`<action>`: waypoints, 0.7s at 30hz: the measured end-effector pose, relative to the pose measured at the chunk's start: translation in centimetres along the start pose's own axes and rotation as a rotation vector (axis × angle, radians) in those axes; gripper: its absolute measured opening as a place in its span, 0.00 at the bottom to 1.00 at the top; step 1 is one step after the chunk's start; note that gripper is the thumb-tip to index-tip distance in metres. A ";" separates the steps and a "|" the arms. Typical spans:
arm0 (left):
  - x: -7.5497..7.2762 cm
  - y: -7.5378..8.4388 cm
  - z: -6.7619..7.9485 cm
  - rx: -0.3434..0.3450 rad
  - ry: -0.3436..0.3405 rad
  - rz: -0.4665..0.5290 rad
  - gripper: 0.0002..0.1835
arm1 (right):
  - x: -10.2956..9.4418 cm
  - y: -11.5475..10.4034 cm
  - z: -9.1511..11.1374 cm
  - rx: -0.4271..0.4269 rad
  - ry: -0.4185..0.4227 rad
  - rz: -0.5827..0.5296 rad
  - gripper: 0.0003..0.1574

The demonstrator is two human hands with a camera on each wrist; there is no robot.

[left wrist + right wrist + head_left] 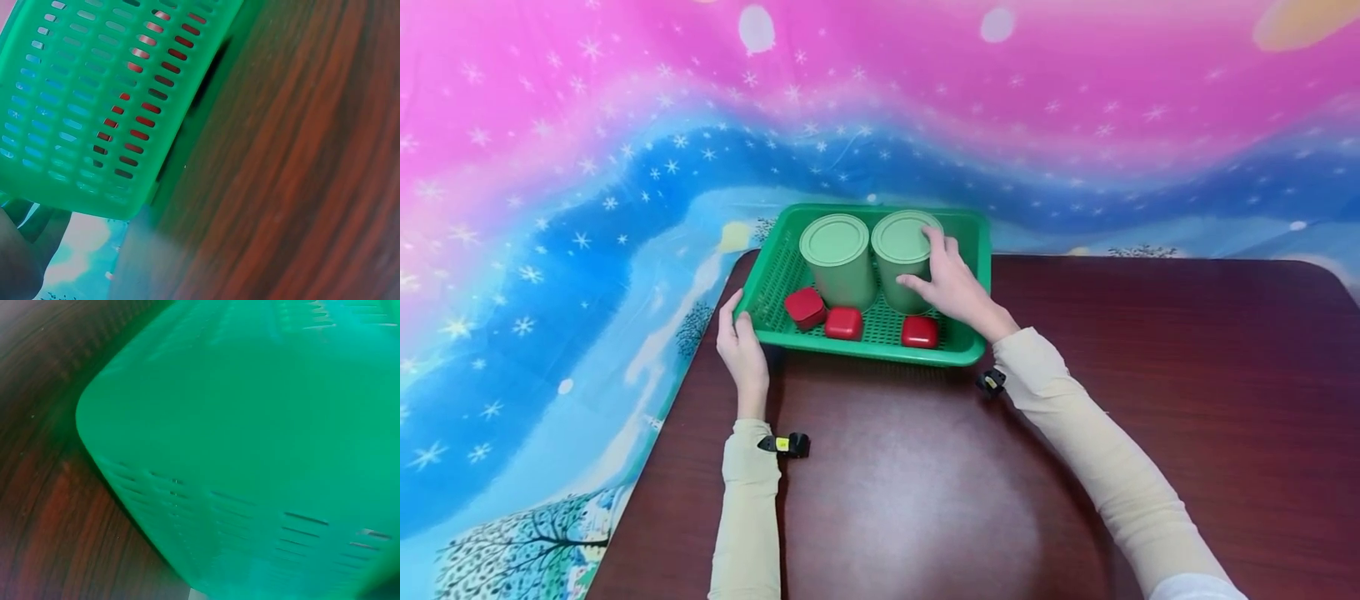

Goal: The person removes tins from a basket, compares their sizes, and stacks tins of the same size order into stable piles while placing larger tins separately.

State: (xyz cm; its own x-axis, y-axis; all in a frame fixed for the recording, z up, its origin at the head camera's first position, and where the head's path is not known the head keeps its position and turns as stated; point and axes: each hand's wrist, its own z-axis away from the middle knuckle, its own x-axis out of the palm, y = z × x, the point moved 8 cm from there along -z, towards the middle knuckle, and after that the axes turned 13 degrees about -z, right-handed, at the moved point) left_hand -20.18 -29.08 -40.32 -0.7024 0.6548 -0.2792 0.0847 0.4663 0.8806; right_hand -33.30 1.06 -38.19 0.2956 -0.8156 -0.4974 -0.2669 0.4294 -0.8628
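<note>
A green plastic basket with slotted walls stands on the table. My left hand holds its left rim near the front corner, and part of that hand shows beside the basket wall in the left wrist view. Inside, two pale green cans stand upright side by side, a left can and a right can. My right hand grips the right can, thumb across its front and fingers along its right side by the lid. The right wrist view is filled mostly by the basket wall.
Three small red blocks with rounded corners lie at the front of the basket: a left block, a middle block and a right block. Around the basket spreads a dark wooden table. A patterned cloth hangs behind and to the left.
</note>
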 end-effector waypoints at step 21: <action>0.0 0.0 0.3 0.001 -0.013 0.011 0.23 | -0.1 0.0 0.0 -0.016 0.033 0.007 0.58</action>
State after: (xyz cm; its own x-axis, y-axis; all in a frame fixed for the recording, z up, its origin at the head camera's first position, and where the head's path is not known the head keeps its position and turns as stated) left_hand -19.96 -28.92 -40.38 -0.6923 0.6674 -0.2745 0.0930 0.4597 0.8832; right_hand -33.33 1.11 -38.16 0.2639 -0.8251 -0.4996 -0.2834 0.4288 -0.8578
